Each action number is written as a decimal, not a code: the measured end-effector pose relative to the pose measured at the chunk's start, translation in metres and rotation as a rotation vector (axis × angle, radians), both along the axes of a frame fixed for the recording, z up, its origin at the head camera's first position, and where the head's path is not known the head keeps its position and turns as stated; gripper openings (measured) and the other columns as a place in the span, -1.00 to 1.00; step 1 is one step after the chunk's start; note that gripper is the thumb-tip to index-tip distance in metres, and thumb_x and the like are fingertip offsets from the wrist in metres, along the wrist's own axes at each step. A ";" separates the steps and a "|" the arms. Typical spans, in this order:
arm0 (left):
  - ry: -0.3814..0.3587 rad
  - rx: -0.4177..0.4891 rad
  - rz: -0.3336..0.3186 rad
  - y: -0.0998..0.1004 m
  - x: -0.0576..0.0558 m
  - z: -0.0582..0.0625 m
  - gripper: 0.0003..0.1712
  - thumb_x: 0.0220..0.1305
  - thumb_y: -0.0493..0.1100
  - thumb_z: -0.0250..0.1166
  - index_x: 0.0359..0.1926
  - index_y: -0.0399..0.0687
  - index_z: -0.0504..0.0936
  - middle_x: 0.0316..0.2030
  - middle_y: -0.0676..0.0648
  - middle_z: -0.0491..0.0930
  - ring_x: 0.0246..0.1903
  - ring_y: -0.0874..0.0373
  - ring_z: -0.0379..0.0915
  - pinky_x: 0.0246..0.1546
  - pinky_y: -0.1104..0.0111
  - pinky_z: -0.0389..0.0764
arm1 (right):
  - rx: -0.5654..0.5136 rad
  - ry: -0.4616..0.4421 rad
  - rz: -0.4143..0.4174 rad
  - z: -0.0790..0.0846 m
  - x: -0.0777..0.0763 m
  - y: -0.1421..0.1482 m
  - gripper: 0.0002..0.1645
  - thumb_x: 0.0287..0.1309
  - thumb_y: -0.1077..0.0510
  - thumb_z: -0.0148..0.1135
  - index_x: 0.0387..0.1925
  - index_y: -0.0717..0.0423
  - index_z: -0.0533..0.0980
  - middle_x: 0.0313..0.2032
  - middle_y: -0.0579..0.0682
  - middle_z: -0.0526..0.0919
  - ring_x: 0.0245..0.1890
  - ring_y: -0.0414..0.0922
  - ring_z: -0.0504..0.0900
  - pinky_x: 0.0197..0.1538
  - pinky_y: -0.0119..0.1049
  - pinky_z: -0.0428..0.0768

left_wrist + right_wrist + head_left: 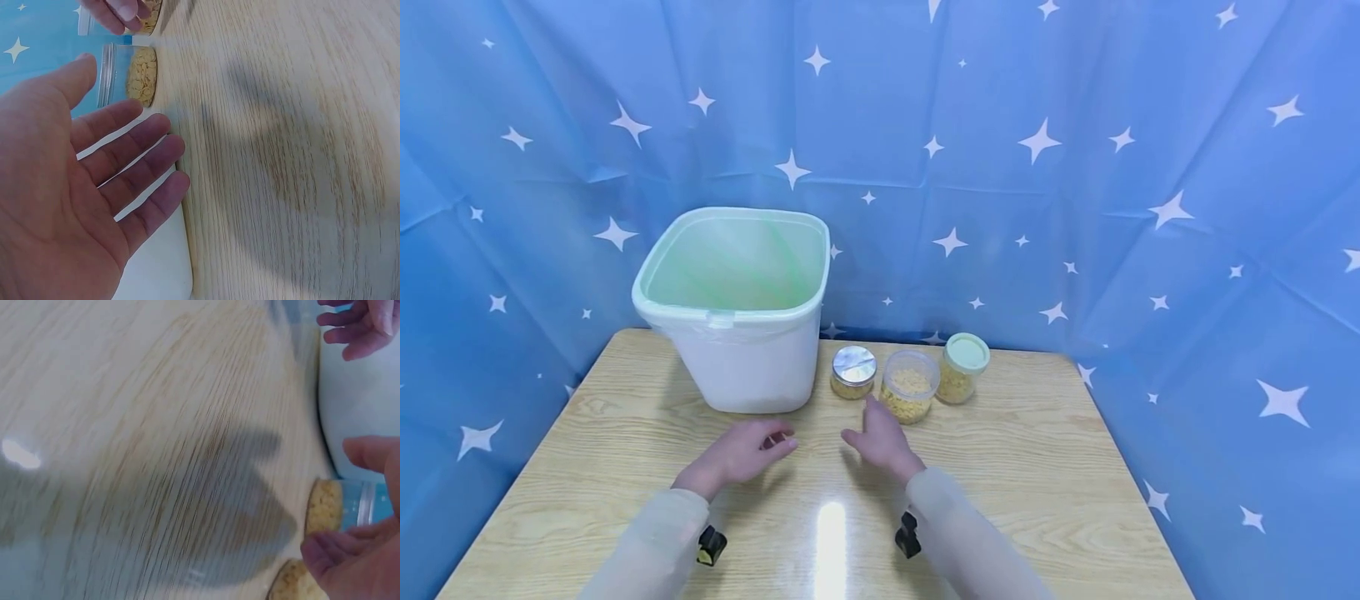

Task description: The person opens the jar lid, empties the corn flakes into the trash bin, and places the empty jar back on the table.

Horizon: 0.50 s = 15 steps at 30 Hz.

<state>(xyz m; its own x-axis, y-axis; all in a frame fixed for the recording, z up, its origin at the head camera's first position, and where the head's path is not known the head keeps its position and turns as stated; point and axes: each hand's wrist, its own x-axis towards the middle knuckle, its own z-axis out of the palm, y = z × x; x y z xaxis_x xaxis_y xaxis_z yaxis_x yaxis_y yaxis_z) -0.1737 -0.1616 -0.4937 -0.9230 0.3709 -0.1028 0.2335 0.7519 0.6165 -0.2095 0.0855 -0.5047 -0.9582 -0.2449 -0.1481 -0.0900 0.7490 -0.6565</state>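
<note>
My left hand (748, 452) hovers over the table before the white bin, its fingers loosely extended and palm bare in the left wrist view. My right hand (883, 437) reaches toward the jars with nothing in its fingers; its fingertips overlap the front of the middle jar in the head view. That clear jar (910, 386) has a translucent lid and holds yellowish flakes. To its left stands a shorter jar (853, 372) with a silvery lid, also seen in the left wrist view (142, 75). On the right is a jar (961, 368) with a pale green lid and similar contents.
A large white bin (745, 367), open at the top with a pale green inside, stands at the back left of the wooden table (1037, 467). Behind the table hangs a blue curtain (880, 125) with white stars. Light glares off the table's front.
</note>
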 end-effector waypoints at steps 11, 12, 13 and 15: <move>-0.032 0.003 0.034 -0.003 -0.001 -0.003 -0.45 0.40 0.18 0.12 0.21 -0.08 0.53 -0.17 0.05 0.64 -0.16 0.19 0.55 -0.03 0.17 0.61 | -0.126 0.015 -0.181 -0.016 -0.016 -0.024 0.18 0.17 0.08 0.34 0.48 0.41 -0.24 0.47 0.39 -0.03 0.48 0.22 0.05 0.51 0.06 0.18; -0.033 0.003 0.036 -0.004 -0.001 -0.003 -0.45 0.40 0.17 0.12 0.21 -0.08 0.53 -0.17 0.05 0.64 -0.15 0.19 0.55 -0.03 0.17 0.61 | -0.141 0.001 -0.204 -0.017 -0.017 -0.026 0.19 0.18 0.08 0.33 0.48 0.40 -0.26 0.49 0.38 -0.09 0.50 0.20 0.00 0.53 0.04 0.13; -0.034 0.004 0.039 -0.005 -0.001 -0.003 -0.45 0.40 0.17 0.12 0.21 -0.08 0.53 -0.17 0.05 0.65 -0.15 0.18 0.55 -0.03 0.17 0.61 | -0.163 -0.007 -0.224 -0.018 -0.019 -0.028 0.20 0.18 0.09 0.33 0.48 0.40 -0.28 0.49 0.38 -0.12 0.51 0.20 -0.03 0.54 0.04 0.10; -0.036 0.004 0.042 -0.006 0.000 -0.004 -0.47 0.40 0.16 0.12 0.21 -0.07 0.53 -0.17 0.05 0.65 -0.15 0.18 0.55 -0.03 0.16 0.61 | -0.212 0.000 -0.263 -0.021 -0.022 -0.031 0.22 0.16 0.12 0.35 0.48 0.42 -0.29 0.49 0.39 -0.14 0.51 0.21 -0.04 0.55 0.04 0.08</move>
